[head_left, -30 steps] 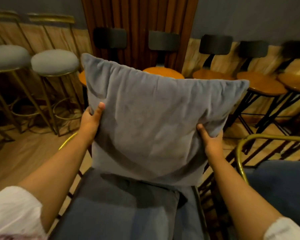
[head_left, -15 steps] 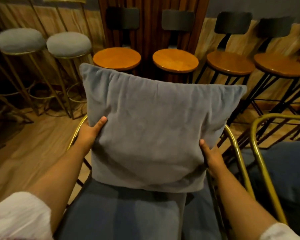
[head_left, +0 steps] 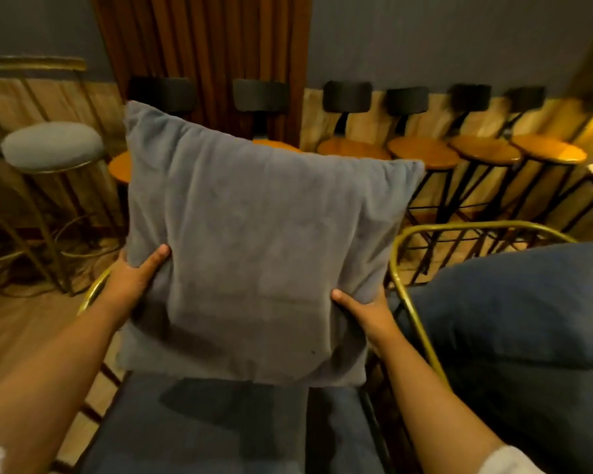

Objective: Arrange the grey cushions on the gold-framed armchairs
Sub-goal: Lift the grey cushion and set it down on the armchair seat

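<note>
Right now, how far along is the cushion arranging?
Looks done: the armchair on the right already has a cushion resting against its gold frame. In hand: the left hand and right hand grip a grey cushion upright over the near armchair's seat. Left: letting it settle against the backrest. Whether more chairs wait is out of view.

One head-worn wide-angle view looks forward and down from close above the armchair (head_left: 199, 425). It faces a wall lined with stools (head_left: 421, 155), well beyond.
</note>
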Demonstrator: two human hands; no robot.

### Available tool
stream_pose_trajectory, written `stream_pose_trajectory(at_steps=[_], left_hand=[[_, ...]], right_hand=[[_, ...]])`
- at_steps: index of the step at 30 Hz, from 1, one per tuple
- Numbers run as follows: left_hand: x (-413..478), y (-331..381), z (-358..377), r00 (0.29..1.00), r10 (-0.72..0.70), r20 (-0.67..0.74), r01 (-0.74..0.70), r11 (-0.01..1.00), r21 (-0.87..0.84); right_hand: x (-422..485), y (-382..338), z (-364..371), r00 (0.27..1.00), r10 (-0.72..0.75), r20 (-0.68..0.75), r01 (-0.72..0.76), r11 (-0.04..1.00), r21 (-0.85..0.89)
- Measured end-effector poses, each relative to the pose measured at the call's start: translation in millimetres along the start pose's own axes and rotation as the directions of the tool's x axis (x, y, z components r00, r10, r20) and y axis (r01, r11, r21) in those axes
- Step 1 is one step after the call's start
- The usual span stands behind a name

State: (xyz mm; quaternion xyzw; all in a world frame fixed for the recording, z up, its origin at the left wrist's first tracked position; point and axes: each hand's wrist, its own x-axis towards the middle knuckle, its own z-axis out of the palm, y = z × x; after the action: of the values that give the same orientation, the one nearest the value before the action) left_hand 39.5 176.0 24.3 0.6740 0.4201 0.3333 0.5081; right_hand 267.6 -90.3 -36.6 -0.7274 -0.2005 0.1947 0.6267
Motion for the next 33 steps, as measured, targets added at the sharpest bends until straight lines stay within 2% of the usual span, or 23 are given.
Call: stream_pose_trajectory(at_steps=[5, 9, 12, 17, 19, 24, 28, 33], left_hand=[[-20, 83, 34, 0.985, 0.154, 0.076, -0.153, 0.988, -0.024], [-48, 142, 82, 0.980, 0.118, 0.160, -0.101, 0.988, -0.115], [-66, 172, 129, 0.951, 0.155, 0.269, -0.109, 0.978, -0.180], [-99, 195, 213, 0.878, 0.104, 0.467, -0.011, 0.980, -0.197], [-108, 200, 250, 0.845, 0.063, 0.531, 0.015, 0.990, -0.141], [-137, 225, 349, 0.809, -0.009, 0.588, 0.044, 0.998, -0.045], [-149, 251, 443, 0.788, 0.012, 0.616, 0.047, 0.996, -0.080], [-148, 269, 563, 0.781, 0.015, 0.625, -0.023, 1.000, 0.006]], right_hand=[[-37, -79, -67, 0.982, -0.031, -0.187, 0.039, 0.998, 0.040], [-60, -118, -132, 0.932, -0.079, -0.354, 0.097, 0.995, 0.034], [-77, -130, -183, 0.883, -0.070, -0.464, 0.094, 0.995, 0.029], [-104, -127, -264, 0.815, -0.024, -0.579, 0.056, 0.998, 0.038], [-109, -119, -301, 0.797, 0.015, -0.603, 0.019, 0.999, 0.049], [-93, -104, -402, 0.765, 0.093, -0.637, -0.067, 0.996, 0.065], [-50, -96, -491, 0.765, 0.116, -0.634, -0.102, 0.993, 0.058], [22, -62, -590, 0.768, 0.157, -0.621, -0.158, 0.986, 0.055]])
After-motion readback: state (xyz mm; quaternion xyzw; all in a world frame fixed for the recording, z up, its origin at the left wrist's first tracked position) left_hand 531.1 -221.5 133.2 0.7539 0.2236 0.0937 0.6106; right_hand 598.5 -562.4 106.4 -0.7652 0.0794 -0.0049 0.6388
